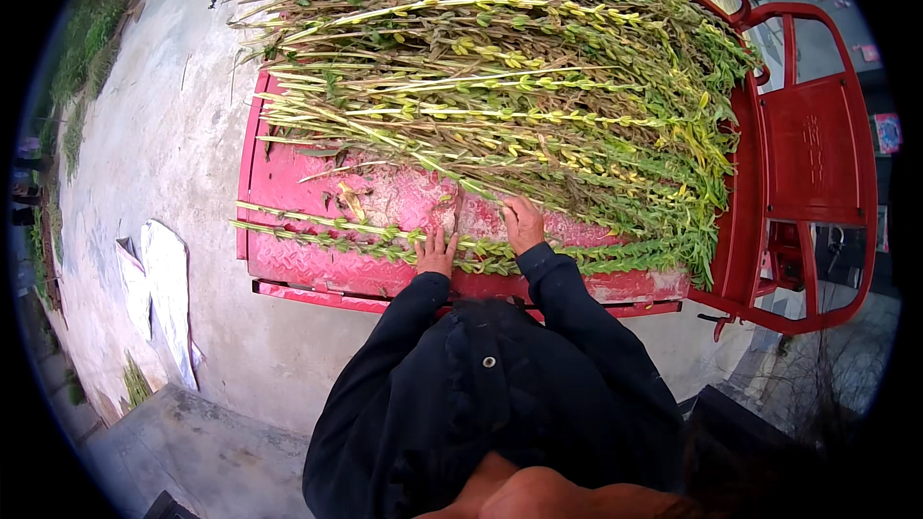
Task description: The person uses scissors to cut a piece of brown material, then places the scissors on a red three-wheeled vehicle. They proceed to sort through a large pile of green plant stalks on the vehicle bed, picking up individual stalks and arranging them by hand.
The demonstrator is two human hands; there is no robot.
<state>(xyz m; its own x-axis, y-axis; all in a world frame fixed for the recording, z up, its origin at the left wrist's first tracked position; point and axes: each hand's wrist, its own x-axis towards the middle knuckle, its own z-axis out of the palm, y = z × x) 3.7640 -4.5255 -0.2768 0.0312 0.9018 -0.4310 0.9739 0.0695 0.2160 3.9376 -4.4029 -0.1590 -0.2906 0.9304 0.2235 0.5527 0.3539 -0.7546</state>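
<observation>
Below, red bed [293, 183] under podded pile [481, 86]; loose stalks [375, 229] along near edge. Hands apart: left hand [437, 252] spread over loose stalks; right hand [524, 225] at pile's edge, grip unclear. Probably wants light touch, stems parallel.

Left hand [436, 256] palm down, fingers [439, 238] spread; right hand [524, 225] slightly curled
</observation>
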